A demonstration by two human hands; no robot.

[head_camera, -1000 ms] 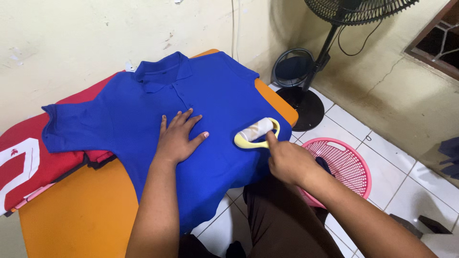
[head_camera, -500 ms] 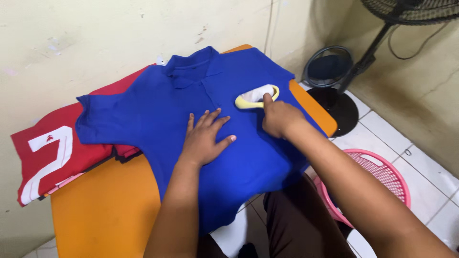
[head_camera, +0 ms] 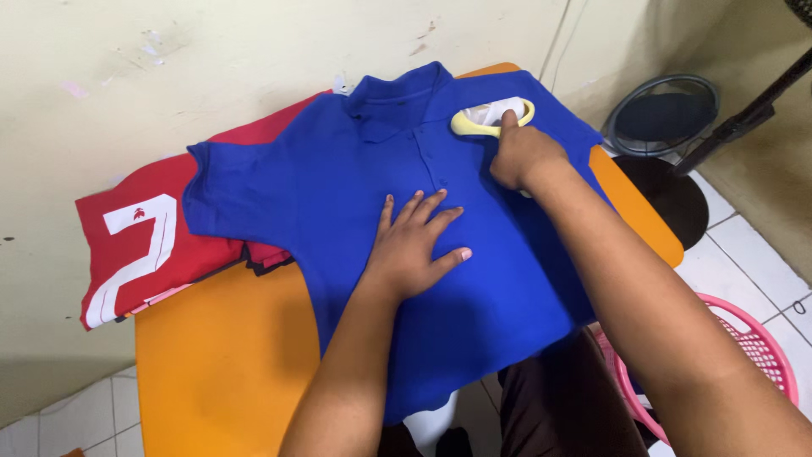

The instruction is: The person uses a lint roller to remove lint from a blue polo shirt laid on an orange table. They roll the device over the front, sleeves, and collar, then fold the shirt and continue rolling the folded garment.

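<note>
Right hand (head_camera: 523, 156) fingers closed around yellow lint roller (head_camera: 492, 118) near blue shirt (head_camera: 355, 182) collar; left hand (head_camera: 416, 245) flat, fingers spread.

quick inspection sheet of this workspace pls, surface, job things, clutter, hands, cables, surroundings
surface: orange table against a cream wall, mostly covered by clothes.
job's things: blue polo shirt spread flat, collar toward the wall; yellow-framed lint roller on its shoulder area near the collar.
clutter: folded red garment with a white numeral under the blue shirt's sleeve.
grippers: left hand pressed flat on the shirt, fingers spread; right hand gripping the roller handle.
cables: thin cord running down the wall.
surroundings: pink plastic basket on white floor tiles; black fan base and pole beside the table.
</note>
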